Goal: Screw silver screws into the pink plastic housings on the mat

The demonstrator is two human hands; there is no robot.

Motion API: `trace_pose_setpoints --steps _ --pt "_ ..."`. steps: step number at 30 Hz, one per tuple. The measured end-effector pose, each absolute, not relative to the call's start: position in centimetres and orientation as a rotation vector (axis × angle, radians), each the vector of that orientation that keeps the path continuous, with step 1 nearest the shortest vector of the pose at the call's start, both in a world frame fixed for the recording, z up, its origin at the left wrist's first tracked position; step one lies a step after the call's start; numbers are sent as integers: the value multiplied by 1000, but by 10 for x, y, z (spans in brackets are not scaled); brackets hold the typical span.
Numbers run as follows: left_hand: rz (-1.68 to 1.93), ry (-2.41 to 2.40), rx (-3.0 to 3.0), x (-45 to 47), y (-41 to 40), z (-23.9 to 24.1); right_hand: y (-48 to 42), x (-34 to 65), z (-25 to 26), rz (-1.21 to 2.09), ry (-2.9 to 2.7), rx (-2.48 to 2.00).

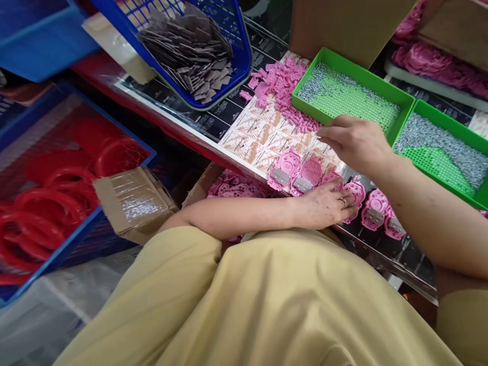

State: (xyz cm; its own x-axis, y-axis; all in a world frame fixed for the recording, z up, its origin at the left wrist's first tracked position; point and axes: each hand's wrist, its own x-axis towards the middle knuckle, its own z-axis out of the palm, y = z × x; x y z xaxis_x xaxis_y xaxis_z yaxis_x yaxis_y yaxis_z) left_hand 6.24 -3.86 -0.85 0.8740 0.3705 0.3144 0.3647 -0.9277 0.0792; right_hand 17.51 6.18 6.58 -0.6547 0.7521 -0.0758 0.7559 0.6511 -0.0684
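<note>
A row of pink plastic casings (pixel 306 174) lies along the table's front edge, several with a grey metal plate set in them. My left hand (pixel 322 204), with a ring on one finger, lies over the middle of this row with its fingers stretched out, partly covering the casings there. Above the row, my right hand (pixel 356 141) has its fingertips pinched together near a pile of small pink pieces (pixel 303 121). Whatever is in the pinch is too small to make out. Just behind that hand stands a green tray (pixel 324 116) of small metal parts, probably screws.
A second green tray (pixel 463 185) holds similar metal bits at right. Thin grey plates (pixel 190 51) fill a tilted blue basket (pixel 244 56). Larger pink parts (pixel 267 84) lie behind. Left of the table, a blue crate (pixel 87 223) holds red rings beside a cardboard box (pixel 133 201).
</note>
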Motion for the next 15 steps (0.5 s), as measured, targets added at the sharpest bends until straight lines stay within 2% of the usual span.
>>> trace_pose_setpoints --steps 3,9,15 --pt "589 568 3023 65 -37 -14 80 136 57 -16 2732 1101" --pt "589 577 3009 66 -35 -15 92 111 50 -7 2709 1027" --pt "611 559 2970 68 -36 -5 66 154 74 -389 2780 1530"
